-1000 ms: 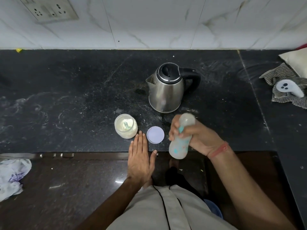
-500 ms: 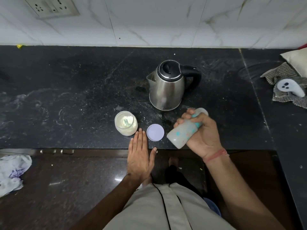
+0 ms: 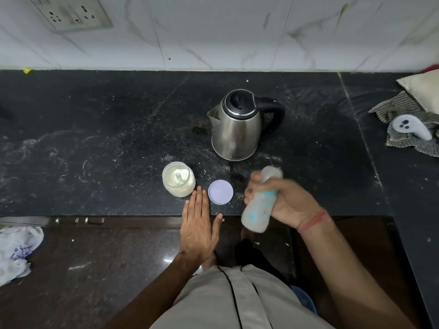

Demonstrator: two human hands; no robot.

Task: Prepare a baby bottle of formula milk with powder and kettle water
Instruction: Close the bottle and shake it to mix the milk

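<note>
My right hand (image 3: 288,201) grips a capped baby bottle (image 3: 257,211) with milky contents and teal marks, held tilted over the counter's front edge; the bottle is motion-blurred. My left hand (image 3: 198,224) lies flat with straight fingers on the front edge of the black counter (image 3: 95,138). Just beyond its fingertips stand an open jar of formula powder (image 3: 178,178) with a scoop inside and the jar's pale lilac lid (image 3: 220,192), lying flat. A steel kettle (image 3: 237,125) with a black lid and handle stands behind them, its spout pointing left.
A striped cloth (image 3: 403,108) with a white controller-like device (image 3: 411,125) on it lies at the right, beside a beige cushion (image 3: 422,89). A wall socket (image 3: 71,13) sits top left. A crumpled plastic bag (image 3: 16,248) lies on the floor at the lower left.
My right hand has swung the bottle back from a flatter tilt to a steeper one, a shaking motion. My left hand, the jar, the lid and the kettle stayed put.
</note>
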